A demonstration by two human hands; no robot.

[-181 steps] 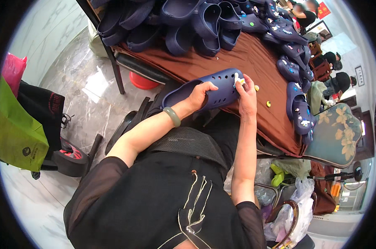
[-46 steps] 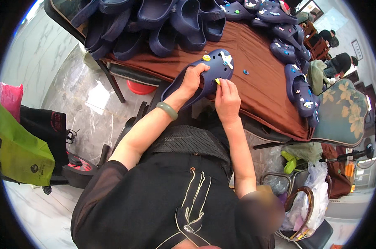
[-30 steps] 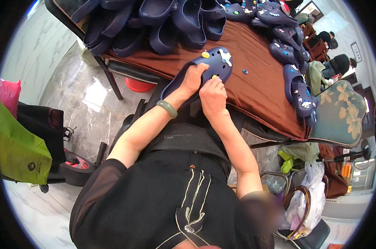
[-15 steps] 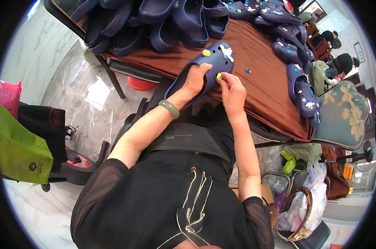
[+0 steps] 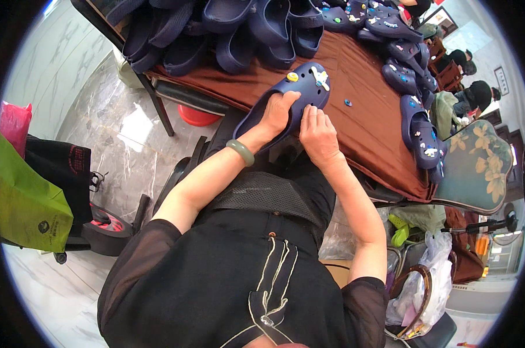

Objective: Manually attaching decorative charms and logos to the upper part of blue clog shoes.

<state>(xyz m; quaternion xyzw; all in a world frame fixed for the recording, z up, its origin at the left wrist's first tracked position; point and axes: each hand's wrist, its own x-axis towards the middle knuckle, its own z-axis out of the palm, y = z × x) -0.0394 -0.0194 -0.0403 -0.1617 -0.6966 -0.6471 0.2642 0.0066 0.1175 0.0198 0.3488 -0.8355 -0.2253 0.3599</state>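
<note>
Item: navy clog (image 5: 291,95), held tilted at the near edge of the counter (image 5: 373,127), toe pointing away. Left hand (image 5: 279,111) is closed around its side; right hand (image 5: 316,133) is pressed against the upper, fingers curled. Two charms, yellow (image 5: 292,76) and white (image 5: 318,77), are fixed near the toe. Risk: the clog may be twisted out of the one-handed grip under pressure; the loose blue charm (image 5: 348,102) beside it may be knocked to the floor.

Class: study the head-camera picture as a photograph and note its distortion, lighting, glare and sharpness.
Head view: fisheye bends the table edge and frames everything in a black circle; daylight is soft; glare whitens the marble floor; the clog and both hands, left hand, right hand, look sharp; the rim is blurred.
</note>
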